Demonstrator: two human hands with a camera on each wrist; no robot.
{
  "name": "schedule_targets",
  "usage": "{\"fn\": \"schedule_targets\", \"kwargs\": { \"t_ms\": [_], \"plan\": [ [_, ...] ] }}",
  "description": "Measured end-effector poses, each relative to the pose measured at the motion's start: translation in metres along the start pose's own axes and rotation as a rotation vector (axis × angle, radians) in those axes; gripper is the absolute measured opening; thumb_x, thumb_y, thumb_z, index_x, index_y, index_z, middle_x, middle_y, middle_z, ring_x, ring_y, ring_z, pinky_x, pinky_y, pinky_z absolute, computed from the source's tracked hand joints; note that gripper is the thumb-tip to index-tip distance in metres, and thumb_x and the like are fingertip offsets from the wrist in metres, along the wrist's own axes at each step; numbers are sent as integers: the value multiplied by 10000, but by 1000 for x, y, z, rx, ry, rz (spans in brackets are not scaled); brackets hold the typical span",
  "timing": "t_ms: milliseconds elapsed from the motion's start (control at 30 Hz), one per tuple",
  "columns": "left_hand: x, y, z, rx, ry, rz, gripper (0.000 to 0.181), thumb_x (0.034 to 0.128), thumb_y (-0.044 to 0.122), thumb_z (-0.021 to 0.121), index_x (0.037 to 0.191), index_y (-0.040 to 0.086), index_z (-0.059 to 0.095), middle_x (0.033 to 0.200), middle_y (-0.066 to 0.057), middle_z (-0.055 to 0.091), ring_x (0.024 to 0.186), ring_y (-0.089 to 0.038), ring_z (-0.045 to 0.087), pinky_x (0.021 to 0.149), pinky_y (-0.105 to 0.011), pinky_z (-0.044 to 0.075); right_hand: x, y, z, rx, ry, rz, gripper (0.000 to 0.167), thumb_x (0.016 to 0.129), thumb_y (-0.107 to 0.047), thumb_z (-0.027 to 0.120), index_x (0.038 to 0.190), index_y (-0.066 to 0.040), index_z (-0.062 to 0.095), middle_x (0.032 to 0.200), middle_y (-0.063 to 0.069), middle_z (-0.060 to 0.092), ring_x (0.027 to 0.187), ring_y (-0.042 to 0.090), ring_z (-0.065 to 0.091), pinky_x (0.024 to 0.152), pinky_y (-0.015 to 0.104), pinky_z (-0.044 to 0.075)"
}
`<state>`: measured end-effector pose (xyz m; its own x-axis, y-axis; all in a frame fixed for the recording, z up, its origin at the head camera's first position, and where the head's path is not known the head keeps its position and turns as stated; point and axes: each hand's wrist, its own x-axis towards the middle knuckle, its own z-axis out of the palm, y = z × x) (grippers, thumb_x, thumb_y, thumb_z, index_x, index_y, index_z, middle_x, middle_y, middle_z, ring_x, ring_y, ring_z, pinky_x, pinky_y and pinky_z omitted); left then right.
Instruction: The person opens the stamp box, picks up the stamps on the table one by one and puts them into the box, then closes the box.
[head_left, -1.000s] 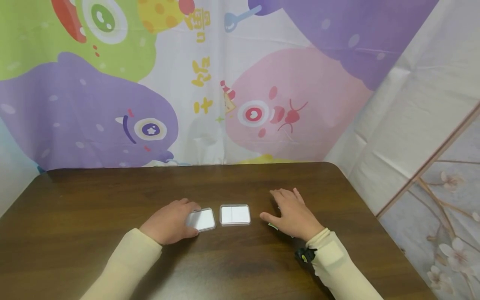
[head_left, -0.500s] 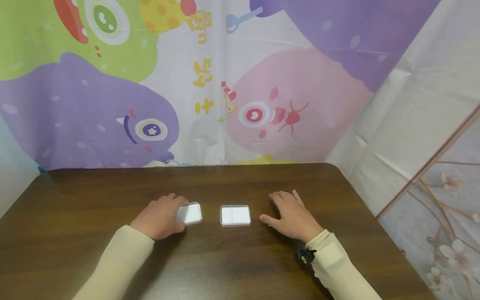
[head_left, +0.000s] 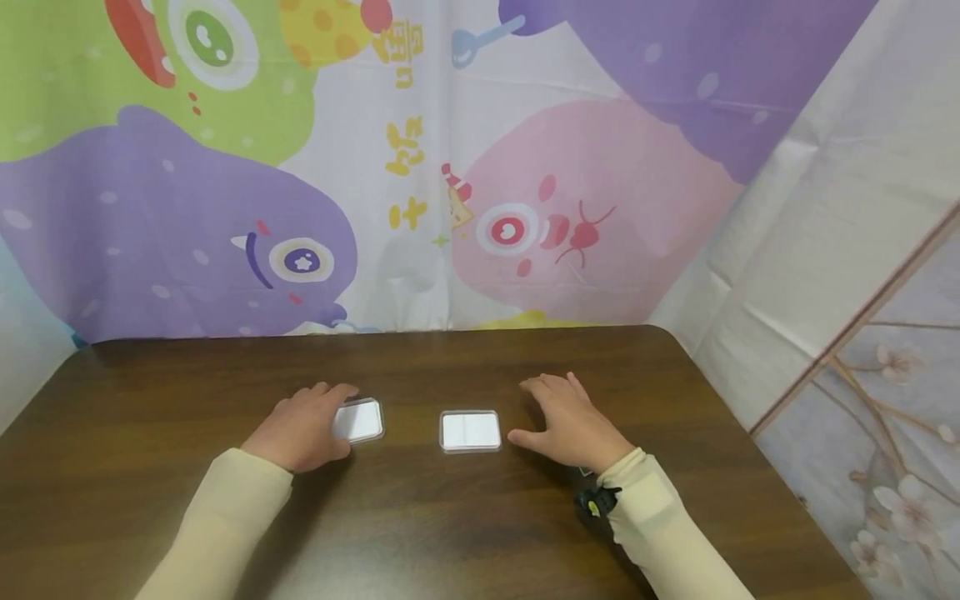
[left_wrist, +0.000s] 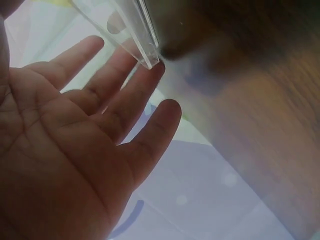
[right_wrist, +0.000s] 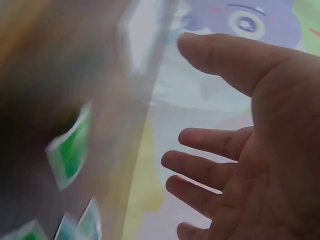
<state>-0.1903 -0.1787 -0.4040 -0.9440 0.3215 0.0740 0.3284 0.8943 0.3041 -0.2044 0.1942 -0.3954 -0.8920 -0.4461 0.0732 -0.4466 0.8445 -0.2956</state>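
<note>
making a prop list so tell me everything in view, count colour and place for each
table: one, dark brown, foreground
held case: one, clear with white inside, left of middle
loose case: one, clear with white inside, flat near the table's middle
small pieces: at least four, green and white, on the table in the right wrist view, too blurred to identify
cartoon cloth: one, multicoloured, behind the table
flower sheet: one, pale with brown branches, far right
wrist device: one, black, right wrist
sleeves: two, cream, both arms
left hand: one, bare, gripping the held case
right hand: one, bare, right of the loose case
</note>
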Motion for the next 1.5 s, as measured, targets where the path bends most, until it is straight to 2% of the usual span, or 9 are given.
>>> {"fn": "schedule_targets", "kwargs": {
  "t_ms": [133,267,400,533,767,933,1067,1233,1500],
  "plan": [
    [-1,6,-1,-6,38,32,766,701,172,853,1383,-22,561,1181,-225,614,1062,-438,570,889,-617,466,9,-11,0,118,-52,24,788,866,-374,845,1482,-17,507,1496,145,538,1412,323,480,1196,517,307],
    [1,28,2,-34,52,106,779,766,242,852,1437,7,535,1266,-190,594,1174,-417,559,977,-597,461,12,-18,7,162,-102,16,804,871,-348,844,1511,-35,471,1521,137,507,1409,302,488,1136,474,405],
    [2,51,8,-89,-22,162,747,834,296,825,1460,22,523,1322,-162,591,1240,-396,567,1026,-557,467,13,-22,14,146,-120,-30,771,893,-292,831,1509,-18,457,1508,153,512,1375,306,518,1113,465,427],
    [0,61,13,-78,-75,160,687,838,292,835,1407,12,570,1304,-158,625,1201,-374,615,1023,-520,484,14,-26,23,111,-101,-86,730,906,-232,820,1494,9,461,1473,177,535,1303,316,567,1067,456,463],
    [-2,67,21,18,-21,193,590,812,261,855,1302,12,642,1215,-145,676,1170,-368,610,1037,-507,467,13,-32,29,70,-89,-104,695,932,-220,789,1501,4,458,1450,184,549,1239,307,601,1006,446,501],
    [-1,62,20,67,90,212,563,792,223,868,1264,2,656,1174,-164,660,1146,-397,614,1008,-545,479,12,-34,30,59,-90,-100,693,944,-232,777,1511,-6,448,1467,182,531,1254,306,595,1010,442,503],
    [0,46,16,99,189,112,661,760,240,905,1296,-26,624,1196,-215,633,1166,-446,584,1027,-591,450,12,-33,31,47,-81,-101,692,945,-239,777,1510,-9,449,1468,182,530,1256,308,595,1011,440,504],
    [0,32,14,31,103,4,725,823,408,858,1334,-29,587,1189,-227,624,1058,-420,596,935,-610,481,12,-32,34,49,-85,-110,676,953,-222,766,1508,-7,447,1461,185,535,1265,302,587,1016,437,500],
    [3,21,18,46,75,0,563,849,319,851,1268,5,645,1136,-193,643,983,-386,606,823,-596,512,11,-31,34,59,-89,-105,663,960,-219,755,1512,-15,449,1451,179,545,1260,292,585,1013,438,499]
  ]
}}
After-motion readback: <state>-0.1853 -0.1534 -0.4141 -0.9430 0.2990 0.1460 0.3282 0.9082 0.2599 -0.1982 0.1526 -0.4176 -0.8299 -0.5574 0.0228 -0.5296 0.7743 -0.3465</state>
